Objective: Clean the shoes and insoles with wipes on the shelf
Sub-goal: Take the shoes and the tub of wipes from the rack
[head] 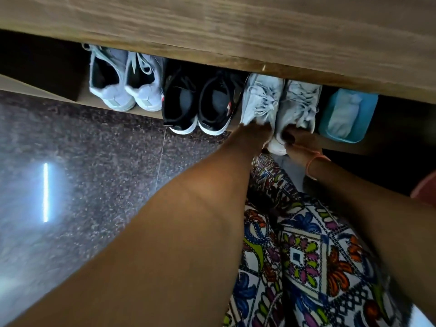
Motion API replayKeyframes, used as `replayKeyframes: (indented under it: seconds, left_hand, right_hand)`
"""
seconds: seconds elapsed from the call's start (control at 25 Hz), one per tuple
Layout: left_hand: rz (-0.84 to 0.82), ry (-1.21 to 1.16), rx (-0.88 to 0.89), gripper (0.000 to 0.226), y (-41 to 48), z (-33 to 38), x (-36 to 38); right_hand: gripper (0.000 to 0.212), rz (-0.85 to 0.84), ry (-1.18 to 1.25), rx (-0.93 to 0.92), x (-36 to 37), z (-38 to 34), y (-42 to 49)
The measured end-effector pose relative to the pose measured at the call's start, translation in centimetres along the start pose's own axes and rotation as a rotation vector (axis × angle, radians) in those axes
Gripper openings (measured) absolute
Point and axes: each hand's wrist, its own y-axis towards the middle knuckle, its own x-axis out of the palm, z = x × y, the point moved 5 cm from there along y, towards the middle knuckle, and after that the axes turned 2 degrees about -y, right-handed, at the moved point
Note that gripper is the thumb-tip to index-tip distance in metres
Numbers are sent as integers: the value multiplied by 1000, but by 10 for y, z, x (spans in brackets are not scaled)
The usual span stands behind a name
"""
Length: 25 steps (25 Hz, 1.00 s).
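Reaching into the low shelf [146,113], both arms are at the grey pair, which sits at the front edge between the black sneakers [200,107] and the blue wipes pack [346,116]. The right grip [298,143] is pinching the heel of the right grey sneaker [298,105], and that heel pokes out past the shelf lip. The left grip [256,132] covers the heel of the left grey sneaker [259,102], but it's too blurry for me to say whether the fingers are closed on it. Looks to me like the step is getting the pair out. My two cents: hook fingers inside the collar, not the loose laces. Slide both straight back so they don't clip the board overhead, then set them on the floor [94,149] close by. Wipes are right next door, so grab those after.
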Motion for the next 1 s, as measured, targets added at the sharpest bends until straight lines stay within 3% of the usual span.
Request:
replayKeyframes:
  seconds: [0.16, 0.28, 0.4, 0.48, 0.72, 1.0]
  left_hand:
    - [86, 21, -12, 83, 3, -4, -18]
    - [217, -31, -14, 67, -5, -3, -36]
    - [403, -138, -45, 43, -30, -22, -44]
    - [525, -150, -127, 35, -51, -51, -43]
    - [769, -427, -459, 31, -103, -164, -36]
    - [775, -553, -569, 29, -128, -207, -16]
  right_hand:
    - [46, -12, 59, 30, -5, -1, 12]
    - [47, 39, 66, 70, -6, 0, 9]
    - [35, 264, -123, 61, -23, -14, -4]
    - [32, 308, -287, -63, -33, -44, -12]
    - [29, 202, -383, -595, -3, -171, -24]
    - [27, -25, -374, -650, 64, -245, -25]
